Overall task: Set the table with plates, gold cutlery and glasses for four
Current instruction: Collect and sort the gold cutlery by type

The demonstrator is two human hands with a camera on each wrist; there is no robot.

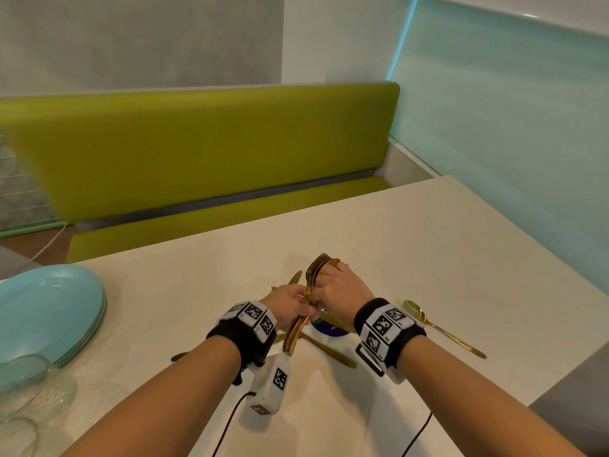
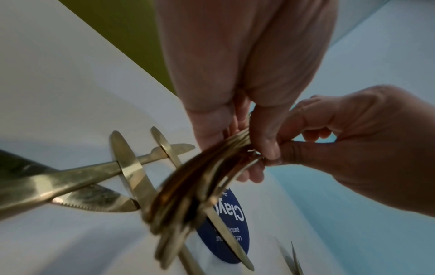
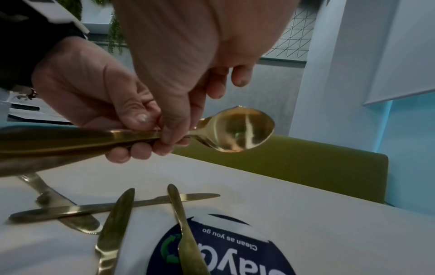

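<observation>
My left hand grips a bundle of gold forks and spoons by the handles, held up over the white table. My right hand pinches the neck of a gold spoon in that bundle between thumb and fingers. Several gold knives lie crossed on the table under the hands, also seen in the left wrist view as knives. One gold spoon lies alone on the table to the right. A stack of pale blue plates sits at the left, with clear glasses in front of it.
A round dark blue sticker is on the table beneath the hands, partly under a knife. A green bench runs along the far side of the table. A frosted window wall borders the right.
</observation>
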